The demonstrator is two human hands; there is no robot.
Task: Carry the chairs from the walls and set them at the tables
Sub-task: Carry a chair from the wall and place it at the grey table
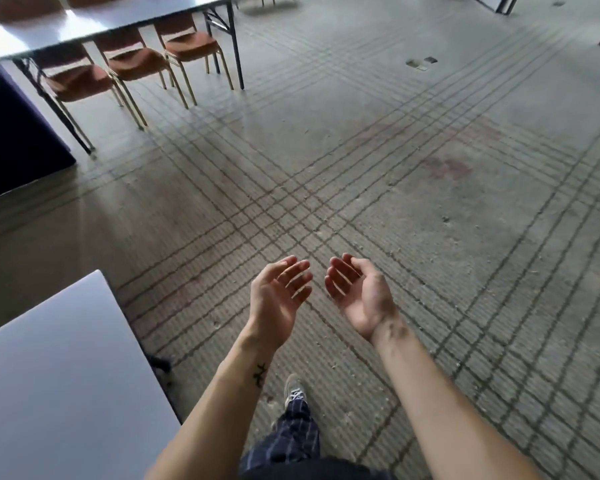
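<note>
Both my hands are held out in front of me over the carpet, palms facing each other, holding nothing. My left hand (pixel 279 297) has relaxed, slightly bent fingers. My right hand (pixel 359 296) is cupped loosely. Three brown padded chairs stand tucked under a long grey folding table (pixel 84 27) at the upper left: one chair (pixel 75 83), a second chair (pixel 132 62), a third chair (pixel 189 43). Two more brown seats show blurred beyond that table's far edge. A second grey table (pixel 56 382) fills the lower left, close to my left arm.
Grey carpet with dark crossing line bands (pixel 326 209) spreads across the middle and right. A dark blue draped block (pixel 11 133) stands at the left edge. A floor socket plate (pixel 421 62) lies at upper right. My shoe and checked trouser leg (pixel 297 420) show below.
</note>
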